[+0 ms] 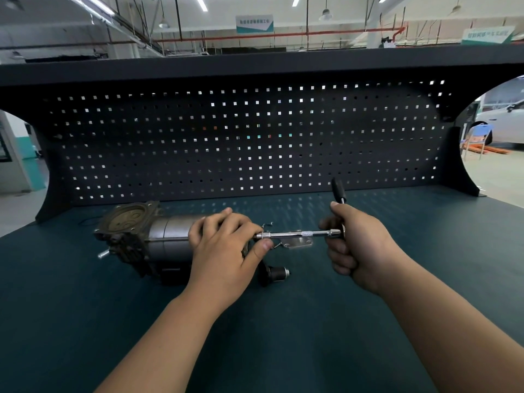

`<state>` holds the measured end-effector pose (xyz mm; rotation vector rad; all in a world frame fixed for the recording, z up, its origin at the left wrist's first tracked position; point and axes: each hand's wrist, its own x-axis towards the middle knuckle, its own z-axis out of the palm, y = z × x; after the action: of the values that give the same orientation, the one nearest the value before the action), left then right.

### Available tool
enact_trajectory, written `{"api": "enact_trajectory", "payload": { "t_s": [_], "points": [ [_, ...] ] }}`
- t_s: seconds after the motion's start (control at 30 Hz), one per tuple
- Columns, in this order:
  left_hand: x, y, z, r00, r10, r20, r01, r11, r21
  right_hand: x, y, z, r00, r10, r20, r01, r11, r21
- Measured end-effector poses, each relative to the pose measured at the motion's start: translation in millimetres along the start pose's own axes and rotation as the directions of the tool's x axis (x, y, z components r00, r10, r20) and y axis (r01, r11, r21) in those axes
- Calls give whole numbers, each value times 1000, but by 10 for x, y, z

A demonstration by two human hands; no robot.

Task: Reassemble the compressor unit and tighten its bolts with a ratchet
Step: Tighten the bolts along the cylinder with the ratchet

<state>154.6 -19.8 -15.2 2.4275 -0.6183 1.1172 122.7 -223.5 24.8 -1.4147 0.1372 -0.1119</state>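
On green mat: cylindrical metal compressor (167, 239), knurled ratchet (300, 234).

A dark teal bench (382, 293) is backed by a dark grey metal pegboard panel (255, 143) pierced with rows of small square holes, through which light shows. A dark flat shelf (255, 65) caps the panel. Above runs a pale workshop ceiling with long tube lights (201, 2), hanging dome lamps (325, 15), a red pipe (283, 36) and white-and-teal signs (254, 24). At the right, a white car (504, 120) and a blue chair (479, 131) stand on a pale floor (496, 177).
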Motion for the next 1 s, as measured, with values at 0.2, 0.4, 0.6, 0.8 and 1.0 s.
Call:
{"api": "enact_trajectory", "payload": {
  "t_s": [0.2,0.4,0.6,0.8,1.0],
  "points": [
    [1,14,-1,1000,-4,-18,4,1000,4,-19,-25,19,1000,-4,6,4,1000,10],
    [-2,11,4,1000,-13,-15,13,1000,9,-9,4,7,999,-39,-10,38,998,-42],
    [-12,12,4,1000,-9,-26,10,1000,20,20,166,-99,796,-605,-37,471,656,-589],
    [2,8,17,1000,-1,-22,1,1000,21,83,244,-216,563,-808,173,654,307,-691],
    [8,-4,26,1000,11,-23,-11,1000,7,104,229,-131,754,-656,-8,542,630,-556]
  ]
}}
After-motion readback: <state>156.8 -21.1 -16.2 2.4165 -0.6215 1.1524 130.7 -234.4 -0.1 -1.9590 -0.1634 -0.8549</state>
